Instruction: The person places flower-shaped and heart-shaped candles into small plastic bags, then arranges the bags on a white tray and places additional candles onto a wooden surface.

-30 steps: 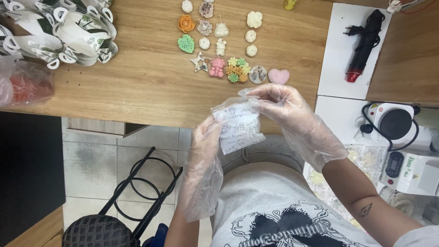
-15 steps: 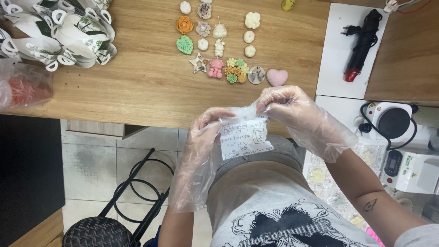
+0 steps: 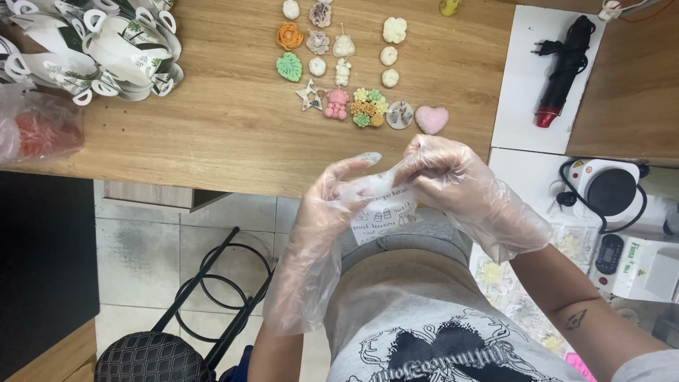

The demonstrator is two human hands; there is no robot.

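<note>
On the far left of the wooden table [image 3: 212, 134] sits a pile of white paper holders with leaf prints [image 3: 99, 46]. A clear bag with something red [image 3: 39, 131] lies just below them. In the middle of the table are little wax shapes in rows [image 3: 346, 71], with a pink heart [image 3: 431, 119] at the right end.

The left hand [image 3: 339, 194], in a loose plastic glove, is half spread, and its fingers press on the small clear printed bag [image 3: 382, 209]. The bag is held up in front of the person's tummy, just past the table edge, between both hands. The right hand [image 3: 453, 173], also gloved, is curled and pinches the top of the bag. The top of the bag is bunched up, so I cannot tell if it is open.

To do this well, hold the bag's sides gently, pull the top apart slowly, and keep the slippery gloves from sliding. Keep it close to the table.

On the right lie a black and red heat tool [image 3: 562, 67] and a small hot plate [image 3: 608, 191].
</note>
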